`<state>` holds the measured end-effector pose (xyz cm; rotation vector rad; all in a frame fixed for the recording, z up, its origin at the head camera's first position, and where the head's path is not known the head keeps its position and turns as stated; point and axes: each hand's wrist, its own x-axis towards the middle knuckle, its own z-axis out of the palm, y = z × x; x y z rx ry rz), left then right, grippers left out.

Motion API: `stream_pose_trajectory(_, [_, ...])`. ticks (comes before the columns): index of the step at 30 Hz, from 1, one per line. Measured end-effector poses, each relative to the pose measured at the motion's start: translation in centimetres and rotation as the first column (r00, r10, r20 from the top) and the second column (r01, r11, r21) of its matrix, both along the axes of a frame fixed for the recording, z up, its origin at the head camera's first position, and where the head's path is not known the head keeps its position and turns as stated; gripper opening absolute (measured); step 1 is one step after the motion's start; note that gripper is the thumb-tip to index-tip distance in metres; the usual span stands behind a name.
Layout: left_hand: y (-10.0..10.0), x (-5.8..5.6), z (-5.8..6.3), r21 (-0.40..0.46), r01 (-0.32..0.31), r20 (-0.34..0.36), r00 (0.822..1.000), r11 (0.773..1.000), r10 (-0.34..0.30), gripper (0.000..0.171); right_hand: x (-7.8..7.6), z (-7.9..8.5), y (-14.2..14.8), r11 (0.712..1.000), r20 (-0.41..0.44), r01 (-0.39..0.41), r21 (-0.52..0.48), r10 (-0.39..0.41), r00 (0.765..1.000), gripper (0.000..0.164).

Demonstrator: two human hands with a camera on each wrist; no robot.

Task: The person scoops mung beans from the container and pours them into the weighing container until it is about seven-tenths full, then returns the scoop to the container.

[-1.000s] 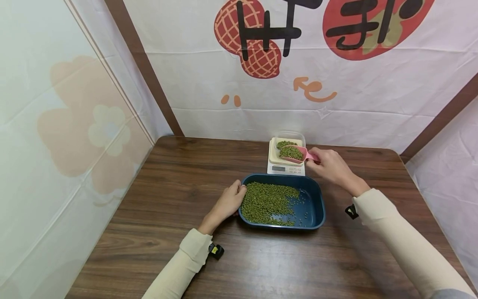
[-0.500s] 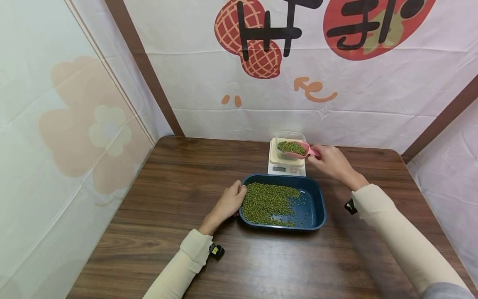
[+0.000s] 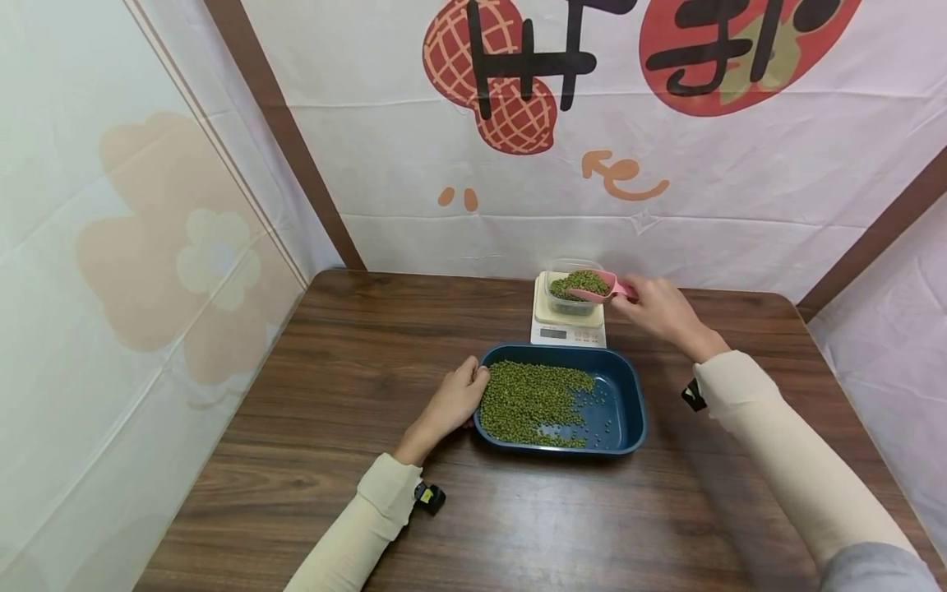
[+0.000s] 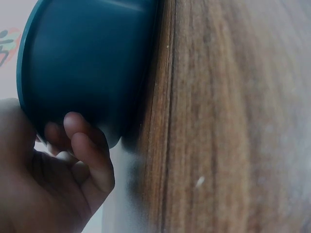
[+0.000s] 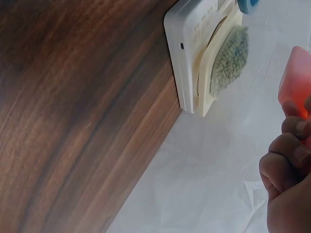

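My right hand (image 3: 658,310) grips the handle of a pink scoop (image 3: 605,288) filled with green mung beans. The scoop is over a clear plastic container (image 3: 568,307), overlapping it in the head view. In the right wrist view, the scoop (image 5: 295,77) is apart from the beans (image 5: 229,60) lying in the container. That container stands on a white kitchen scale (image 3: 543,333) with a cream top. My left hand (image 3: 451,398) holds the left end of a dark blue tub (image 3: 629,411), thumb over its rim. Fingers (image 4: 92,158) curl against the tub's outer wall (image 4: 82,63).
Mung beans (image 3: 525,403) cover the left and middle of the tub, with a few scattered on its right floor. The brown wooden table (image 3: 355,362) ends at a white printed fabric wall (image 3: 414,238) right behind the scale.
My right hand has moved slightly back and up, and the scoop has shifted from the container's front toward its middle and back. My left hand and the tub have stayed put.
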<state>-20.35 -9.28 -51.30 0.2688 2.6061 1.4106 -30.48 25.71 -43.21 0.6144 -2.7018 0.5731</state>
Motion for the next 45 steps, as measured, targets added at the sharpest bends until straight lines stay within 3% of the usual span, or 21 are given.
stream_pose_trajectory(13, [0.1, 0.0, -0.1, -0.001, -0.011, -0.001, 1.0, 1.0, 0.011, 0.033, -0.8, 0.4, 0.6, 1.0, 0.02, 0.018, 0.024, -0.019, 1.0, 0.017])
stream_pose_trajectory(26, [0.0, 0.0, 0.0, -0.003, -0.016, 0.004, 1.0, 1.0, 0.016, 0.032, -0.9, 1.1, 1.2, 0.996, 0.133, 0.051, 0.068, -0.059, 0.989, 0.022])
stream_pose_trajectory(45, [0.1, 0.0, -0.2, -0.001, -0.016, 0.005, 1.0, 1.0, 0.016, 0.033, -1.1, 1.9, 0.9, 0.99, 0.145, 0.047, 0.132, -0.066, 0.987, 0.022])
